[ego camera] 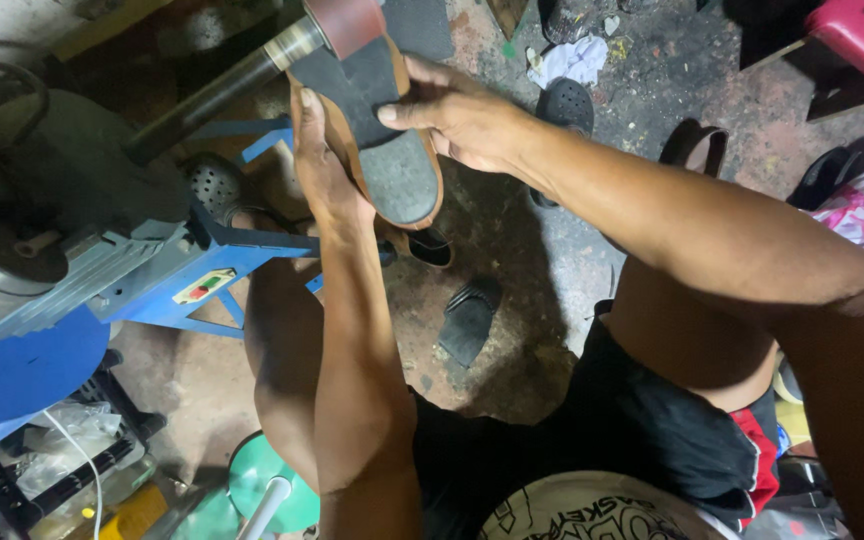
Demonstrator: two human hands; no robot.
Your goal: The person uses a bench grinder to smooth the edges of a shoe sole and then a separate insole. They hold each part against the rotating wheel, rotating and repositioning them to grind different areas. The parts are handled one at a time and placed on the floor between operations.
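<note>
Both hands, left (327, 170) & right (457, 115), grip shoe sole (382, 130) at sanding drum (344, 20); stained concrete floor (522, 330).

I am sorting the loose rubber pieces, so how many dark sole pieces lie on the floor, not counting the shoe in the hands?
1 clearly: a black ridged sole piece on the floor below the held shoe. Other dark shapes further away look like sandals; more pieces may be hidden behind the arms.

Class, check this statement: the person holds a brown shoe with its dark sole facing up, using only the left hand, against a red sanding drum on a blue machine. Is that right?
Not quite. Both hands hold the shoe: the left hand supports one edge and the right hand has its grip on the other. The rest stands: dark sole up, toe at the red sanding drum of the blue machine. The head view shows it.
</note>
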